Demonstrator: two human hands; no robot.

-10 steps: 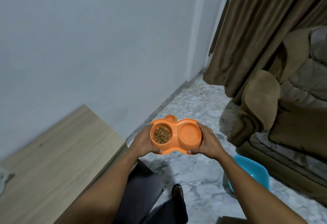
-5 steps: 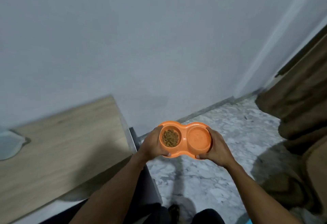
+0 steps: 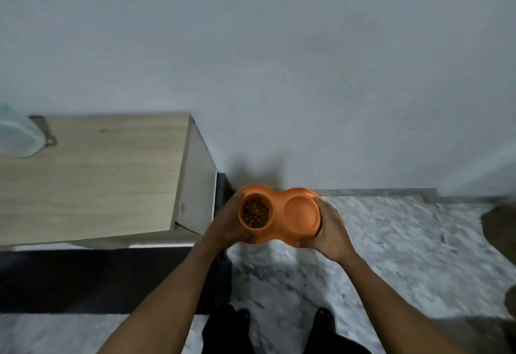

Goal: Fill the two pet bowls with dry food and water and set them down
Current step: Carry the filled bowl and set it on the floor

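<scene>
An orange double pet bowl is held in the air in front of me, over the marble floor near the wall. Its left cup holds brown dry food. The right cup looks smooth; I cannot tell whether there is water in it. My left hand grips the bowl's left end and my right hand grips its right end.
A light wooden cabinet stands at the left against the white wall, with a clear plastic container on its far left. Grey marble floor spreads to the right. Dark brown furniture edges in at the far right. My feet show below.
The view has swung left: the curtain and sofa have left the frame and the cabinet now fills the left. The bowl stays in both hands and sits closer to the wall.
</scene>
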